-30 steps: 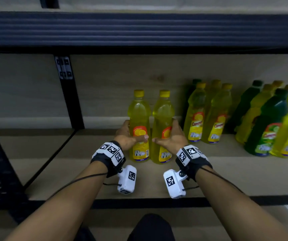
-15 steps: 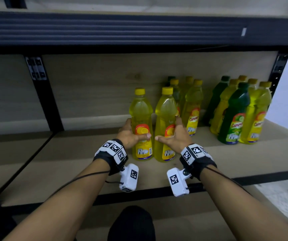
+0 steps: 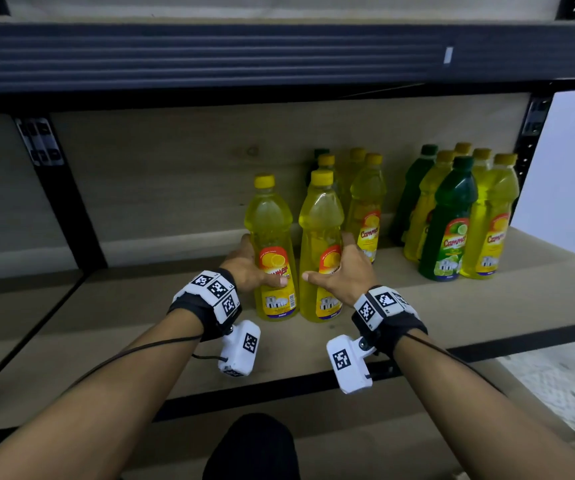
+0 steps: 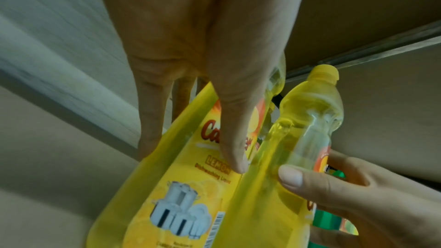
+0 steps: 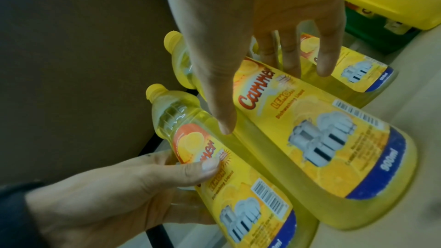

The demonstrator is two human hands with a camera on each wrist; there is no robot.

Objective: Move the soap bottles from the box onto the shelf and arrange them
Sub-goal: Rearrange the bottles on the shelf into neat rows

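Two yellow lemon soap bottles stand side by side on the wooden shelf. My left hand grips the left bottle at label height, thumb in front and fingers behind. My right hand grips the right bottle the same way. In the left wrist view my left hand wraps the left bottle, with the right bottle beside it. The right wrist view shows my right hand around the right bottle and my left hand on the left bottle.
Several yellow bottles stand just behind and right of the held pair. A cluster of green and yellow bottles fills the shelf's right end. The upper shelf beam hangs overhead. A black upright stands at the left.
Both hands have carried the two yellow bottles to the right, close to the yellow group at the back. The grips look unchanged.
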